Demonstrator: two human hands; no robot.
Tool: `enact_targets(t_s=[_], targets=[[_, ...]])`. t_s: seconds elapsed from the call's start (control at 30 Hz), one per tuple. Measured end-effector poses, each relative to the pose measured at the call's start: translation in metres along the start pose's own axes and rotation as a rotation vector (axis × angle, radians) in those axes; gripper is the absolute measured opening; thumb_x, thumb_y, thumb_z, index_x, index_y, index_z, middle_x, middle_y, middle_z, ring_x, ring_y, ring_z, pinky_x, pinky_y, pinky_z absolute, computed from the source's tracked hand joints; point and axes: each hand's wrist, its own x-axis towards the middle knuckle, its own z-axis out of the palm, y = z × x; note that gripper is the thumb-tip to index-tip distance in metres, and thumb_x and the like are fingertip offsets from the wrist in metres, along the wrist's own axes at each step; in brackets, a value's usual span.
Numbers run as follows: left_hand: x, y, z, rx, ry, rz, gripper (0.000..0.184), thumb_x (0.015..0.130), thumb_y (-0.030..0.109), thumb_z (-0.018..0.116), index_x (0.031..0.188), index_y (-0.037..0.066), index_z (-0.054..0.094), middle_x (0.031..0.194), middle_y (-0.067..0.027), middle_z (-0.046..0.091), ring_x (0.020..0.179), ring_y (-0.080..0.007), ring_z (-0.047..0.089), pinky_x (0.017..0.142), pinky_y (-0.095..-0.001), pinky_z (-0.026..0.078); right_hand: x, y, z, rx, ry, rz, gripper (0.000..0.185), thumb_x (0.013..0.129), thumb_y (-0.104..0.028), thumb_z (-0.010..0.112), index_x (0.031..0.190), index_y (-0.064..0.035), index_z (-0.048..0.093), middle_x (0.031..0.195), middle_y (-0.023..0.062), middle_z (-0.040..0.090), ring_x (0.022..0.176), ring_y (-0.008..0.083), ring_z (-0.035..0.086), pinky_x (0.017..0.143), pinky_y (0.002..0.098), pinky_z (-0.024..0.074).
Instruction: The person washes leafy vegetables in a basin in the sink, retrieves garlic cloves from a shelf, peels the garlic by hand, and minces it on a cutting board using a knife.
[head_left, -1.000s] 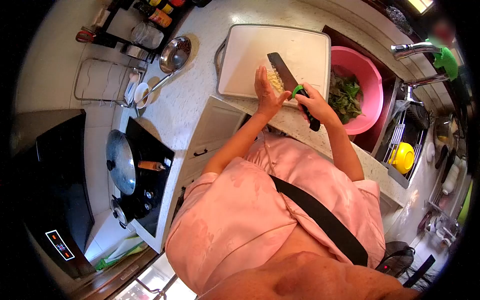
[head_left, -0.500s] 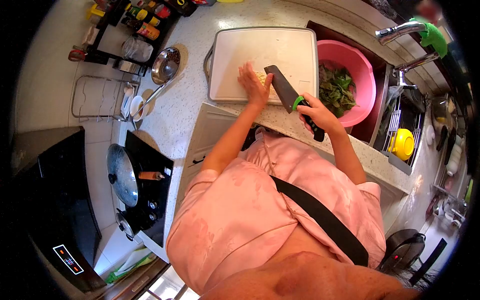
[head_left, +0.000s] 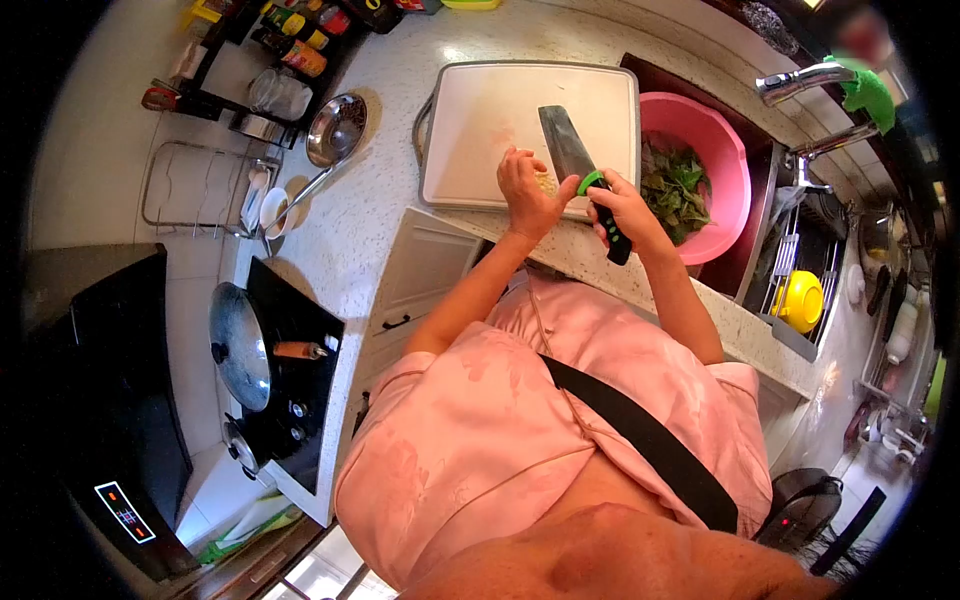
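My right hand (head_left: 627, 212) grips the black handle of a kitchen cleaver (head_left: 566, 143), which has a green ring where handle meets blade. The broad blade points away from me over the right half of a pale cutting board (head_left: 465, 120) with a grey rim. My left hand (head_left: 535, 197) is cupped at the board's near edge, its thumb apart from its fingers and reaching toward the cleaver's handle end. Finely chopped pale bits (head_left: 547, 184) lie beside that palm, partly hidden by it. Whether the left thumb touches the blade, I cannot tell.
Right of the board, a pink basin (head_left: 728, 170) with green leaves (head_left: 677, 190) sits in the sink. A metal bowl (head_left: 337, 130) and a small white bowl (head_left: 273, 213) stand on the counter to the left. Farther left, a lidded wok (head_left: 240, 345) rests on the stove.
My left hand has slid right, closer to the cleaver, and its fingers have curled up from lying flatter. The cleaver's blade has swung to a steeper angle away from me.
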Motion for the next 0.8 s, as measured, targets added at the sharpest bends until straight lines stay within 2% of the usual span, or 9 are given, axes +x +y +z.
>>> enact_targets(t_s=[0.13,0.23,0.3,0.33,0.43,0.53,0.6,0.7,0.8], targets=[[-0.004,-0.01,0.001,0.026,0.052,-0.046,0.039,0.075,0.029,0.074,0.092,0.004,0.049,0.104,-0.0166,0.05,0.112,-0.039,0.043,0.098,-0.0509,0.03,0.008,-0.008,0.009,-0.006,0.001,0.0,0.011,0.09,-0.016,0.052,0.096,-0.0081,0.046,0.064,0.0028,0.05,0.039,0.0113,0.046,0.034,0.0258,0.0382],[-0.005,-0.041,-0.003,0.249,0.024,-0.049,0.036,0.077,0.024,0.072,0.095,0.003,0.05,0.105,-0.0165,0.05,0.11,-0.039,0.044,0.096,-0.049,0.032,0.013,-0.003,0.001,-0.02,-0.012,0.008,0.02,0.087,-0.017,0.056,0.102,-0.0072,0.047,0.065,0.0049,0.053,0.045,0.0139,0.051,0.039,0.0281,0.0419],[-0.001,-0.056,-0.008,0.249,-0.037,-0.095,0.034,0.078,0.02,0.07,0.099,0.003,0.05,0.107,-0.0165,0.05,0.108,-0.0388,0.045,0.094,-0.0482,0.033,0.008,-0.002,0.001,-0.66,0.064,-0.317,0.035,0.079,-0.015,0.062,0.109,-0.007,0.048,0.071,0.0113,0.057,0.057,0.0244,0.059,0.051,0.0356,0.0472],[-0.002,-0.064,-0.01,0.252,-0.053,-0.092,0.034,0.078,0.02,0.07,0.099,0.003,0.05,0.107,-0.0165,0.05,0.108,-0.0388,0.045,0.094,-0.0482,0.033,-0.004,0.0,0.0,-0.935,0.122,-0.623,0.051,0.072,-0.011,0.063,0.119,-0.0087,0.044,0.078,0.0199,0.059,0.072,0.0374,0.061,0.064,0.0443,0.048],[0.022,-0.049,-0.018,0.105,0.021,-0.21,0.047,0.076,0.022,0.072,0.111,0.004,0.046,0.116,-0.0158,0.048,0.118,-0.0403,0.039,0.101,-0.05,0.027,-0.011,0.009,-0.005,-1.156,0.165,-0.47,0.056,0.071,-0.006,0.061,0.123,-0.011,0.04,0.079,0.0227,0.058,0.072,0.043,0.059,0.063,0.0477,0.0461],[0.032,-0.03,-0.015,0.137,0.039,-0.096,0.064,0.072,0.034,0.076,0.117,0.003,0.043,0.122,-0.0173,0.043,0.125,-0.0412,0.032,0.103,-0.0552,0.023,-0.016,0.021,-0.005,-1.248,0.145,-0.462,0.052,0.071,-0.005,0.061,0.118,-0.0084,0.04,0.08,0.0224,0.058,0.077,0.0419,0.059,0.066,0.0475,0.0468],[0.035,-0.005,-0.012,0.258,-0.194,-0.07,0.086,0.063,0.052,0.079,0.122,0.003,0.039,0.131,-0.0198,0.034,0.133,-0.0427,0.019,0.105,-0.0621,0.015,-0.019,0.023,-0.003,-1.307,0.109,-0.516,0.048,0.07,-0.003,0.062,0.113,-0.0054,0.04,0.079,0.0212,0.058,0.079,0.04,0.059,0.067,0.0468,0.047],[0.033,0.012,-0.005,0.3,-0.32,-0.083,0.101,0.058,0.064,0.076,0.128,0.002,0.037,0.139,-0.0222,0.025,0.137,-0.0441,0.008,0.104,-0.065,0.011,-0.02,0.03,0.001,-1.352,0.09,-0.56,0.05,0.069,-0.004,0.063,0.115,-0.0056,0.041,0.082,0.0203,0.058,0.081,0.0389,0.059,0.068,0.0463,0.0474],[0.031,0.015,0.0,0.281,-0.352,-0.101,0.103,0.057,0.065,0.076,0.129,0.002,0.037,0.14,-0.0225,0.025,0.138,-0.0445,0.007,0.105,-0.0657,0.008,-0.023,0.035,0.001,-1.377,0.098,-0.551,0.051,0.069,-0.004,0.063,0.115,-0.0068,0.041,0.083,0.019,0.059,0.08,0.0382,0.06,0.07,0.0471,0.0476]])
